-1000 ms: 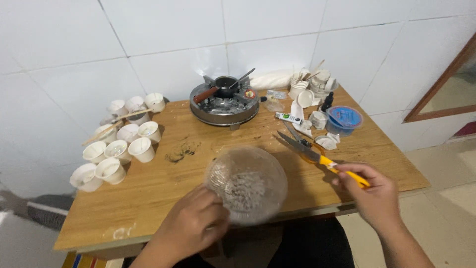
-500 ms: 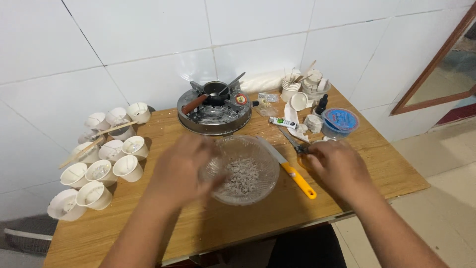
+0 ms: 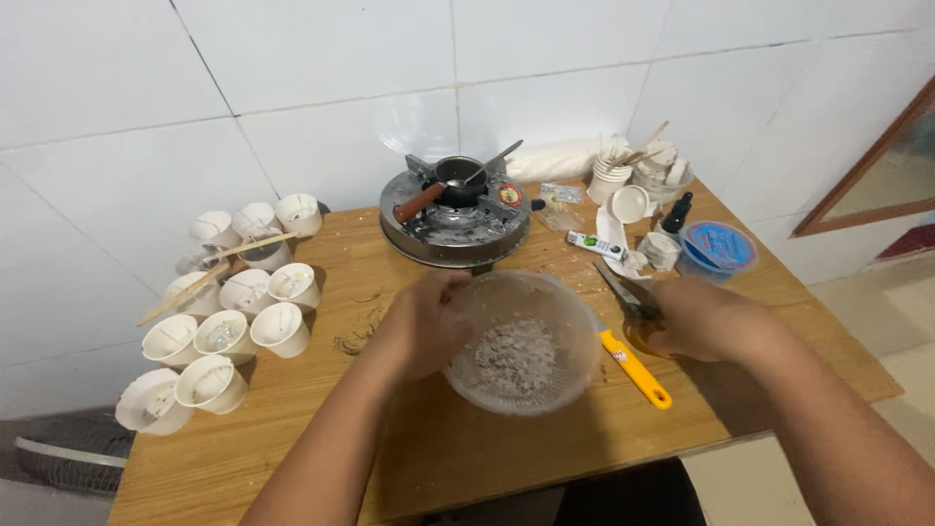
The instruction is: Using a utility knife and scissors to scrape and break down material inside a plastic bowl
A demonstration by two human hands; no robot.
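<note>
From the head camera, one clear plastic bowl [image 3: 524, 341] of grey crumbled lumps sat on the wooden table [image 3: 321, 429], and about eleven small white cups [image 3: 280, 328] clustered at the left. One round metal burner [image 3: 455, 219] with a small dark pot stood behind the bowl, and one blue-lidded tub [image 3: 719, 247] lay to the right.

The left hand [image 3: 424, 321] curled around the bowl's left rim, gripping it. The right hand [image 3: 703, 319] lay just right of the bowl, closed over yellow-handled scissors [image 3: 633, 336], whose second yellow-handled piece lay beside the bowl.

White tiled walls backed the table; a wooden frame showed at right.
</note>
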